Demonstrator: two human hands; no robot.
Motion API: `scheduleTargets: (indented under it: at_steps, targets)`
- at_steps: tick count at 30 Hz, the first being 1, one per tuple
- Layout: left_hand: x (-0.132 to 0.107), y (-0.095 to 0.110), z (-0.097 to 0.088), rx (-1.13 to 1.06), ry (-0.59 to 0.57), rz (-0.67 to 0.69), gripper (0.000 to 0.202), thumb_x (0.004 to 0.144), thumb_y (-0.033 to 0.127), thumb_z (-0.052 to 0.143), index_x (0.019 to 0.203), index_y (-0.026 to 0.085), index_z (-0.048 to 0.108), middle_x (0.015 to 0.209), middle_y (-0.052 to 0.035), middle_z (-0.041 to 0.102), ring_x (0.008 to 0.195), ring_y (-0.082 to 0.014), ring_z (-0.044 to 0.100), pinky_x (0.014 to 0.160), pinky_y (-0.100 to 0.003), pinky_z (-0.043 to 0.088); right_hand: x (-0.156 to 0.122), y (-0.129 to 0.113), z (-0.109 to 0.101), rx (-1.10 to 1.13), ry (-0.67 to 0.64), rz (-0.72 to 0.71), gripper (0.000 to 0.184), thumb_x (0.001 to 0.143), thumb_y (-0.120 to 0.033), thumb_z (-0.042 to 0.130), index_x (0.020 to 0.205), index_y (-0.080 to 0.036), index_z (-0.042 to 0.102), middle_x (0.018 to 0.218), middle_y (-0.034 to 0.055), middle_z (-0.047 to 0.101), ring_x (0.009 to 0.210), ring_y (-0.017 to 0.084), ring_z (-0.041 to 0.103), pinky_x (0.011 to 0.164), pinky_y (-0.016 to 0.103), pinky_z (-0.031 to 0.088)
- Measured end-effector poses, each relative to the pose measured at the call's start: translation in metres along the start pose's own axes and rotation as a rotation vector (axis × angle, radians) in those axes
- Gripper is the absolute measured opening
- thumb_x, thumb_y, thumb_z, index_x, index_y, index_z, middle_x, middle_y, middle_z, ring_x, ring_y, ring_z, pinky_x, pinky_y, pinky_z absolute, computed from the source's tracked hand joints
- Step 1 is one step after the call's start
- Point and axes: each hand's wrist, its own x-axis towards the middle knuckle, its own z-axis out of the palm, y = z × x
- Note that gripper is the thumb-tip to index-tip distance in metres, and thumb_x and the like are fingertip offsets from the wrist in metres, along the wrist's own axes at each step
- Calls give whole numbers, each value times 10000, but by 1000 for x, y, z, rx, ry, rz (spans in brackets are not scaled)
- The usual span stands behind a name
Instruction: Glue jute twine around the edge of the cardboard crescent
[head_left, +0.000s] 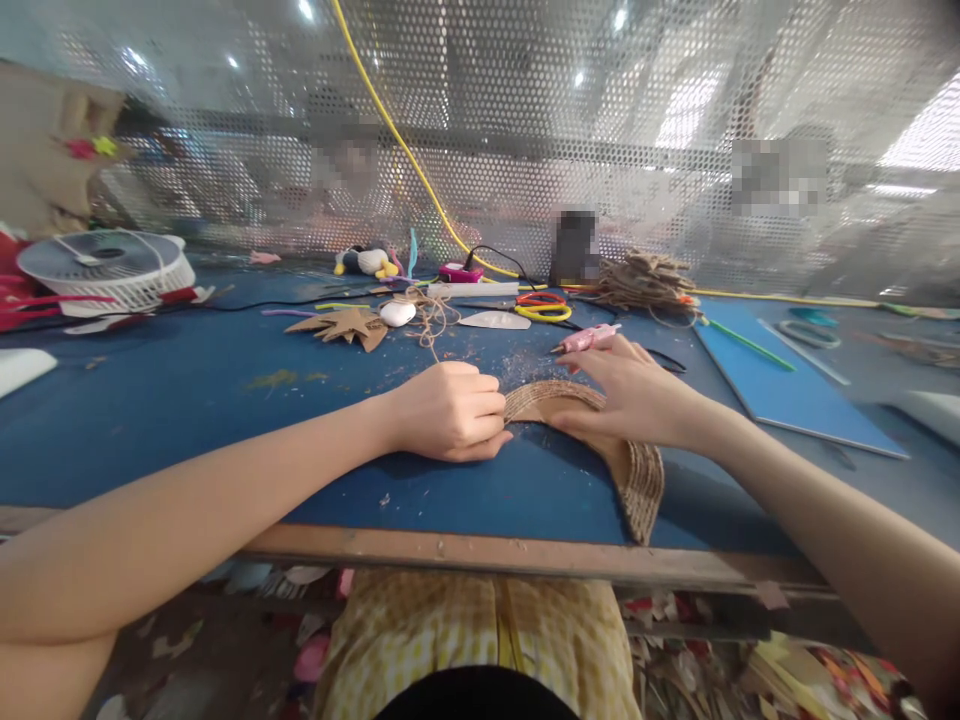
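A curved cardboard piece (634, 480) lies near the table's front edge, its outer rim covered with rows of brown twine. My left hand (454, 412) is closed at the curve's left end, and its fingers hide that tip. A loose strand of twine (433, 325) runs from a small tangle down behind my left hand. My right hand (637, 395) lies over the top of the curve, fingers stretched and apart, the thumb along the inner cardboard face. Just beyond those fingertips is a pink glue gun (589, 338); contact between them cannot be made out.
Behind the hands lie a cardboard star shape (345, 325), a white rounded object (397, 313), yellow-handled scissors (544, 308) and a brown twine pile (645, 280). A blue board (795, 380) lies right, a white fan (109, 270) left. Perforated metal mesh (480, 130) stands behind.
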Motion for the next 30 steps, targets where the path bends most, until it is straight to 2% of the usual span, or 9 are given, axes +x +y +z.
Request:
scheduleTargets:
  at_steps: [2,4,6,10,12,14,19,24,30]
  targets:
    - [-1,0,2,26,8,17,369,990,324,471,717,208,689,678,-28,673,631,-149,560,586,-327,338,-3,-8,0,-14,-78,-30,744,763,-750,642,1282,-218,621,1212,161,666,1172,374,539,972,563,443]
    - [-2,0,5,27,42,1,371,980,314,478,678,203,662,646,-25,651,605,-146,548,574,-325,328,-3,-11,1,-13,-122,-26,706,782,-698,658,1292,-211,608,1184,156,674,1162,367,552,967,545,458]
    - [-3,0,9,10,80,-76,382,969,306,476,633,197,620,603,-18,624,572,-143,533,565,-320,325,-2,-11,2,-11,-118,-3,661,776,-626,696,1269,-195,602,1191,165,666,1158,367,566,955,530,473]
    - [-1,2,12,-158,125,-450,270,946,299,482,755,180,631,676,-16,657,628,-153,580,617,-292,389,0,-9,1,19,-38,46,708,711,-543,756,1273,-176,530,1171,164,656,1144,369,592,967,513,458]
    - [3,4,10,-337,99,-643,253,955,329,482,858,171,654,719,-12,676,644,-151,594,613,-275,397,0,-10,0,44,-1,66,704,715,-529,745,1277,-188,492,1135,138,669,1114,355,613,979,509,432]
    - [5,5,8,-533,62,-752,308,977,371,457,876,171,668,681,5,664,597,-135,572,582,-259,381,1,-12,-1,63,52,67,690,721,-514,733,1276,-209,461,1153,125,676,1099,345,629,994,515,397]
    - [10,5,5,-897,105,-870,342,942,431,508,787,165,656,654,11,639,583,-121,537,563,-247,374,1,-16,-4,78,182,47,672,730,-445,711,1298,-241,416,1218,117,670,1136,338,618,1039,521,323]
    - [14,8,5,-1271,177,-977,276,839,420,632,903,157,685,616,36,543,537,-96,447,507,-228,351,2,-19,-13,59,239,-18,653,710,-392,710,1282,-243,433,1241,107,653,1136,322,598,1059,513,290]
    - [17,14,-2,-1452,153,-972,286,776,393,700,926,149,691,631,36,548,526,-75,417,478,-206,315,2,-22,-18,68,248,-137,692,726,-327,685,1357,-262,407,1296,104,642,1161,319,587,1062,520,284]
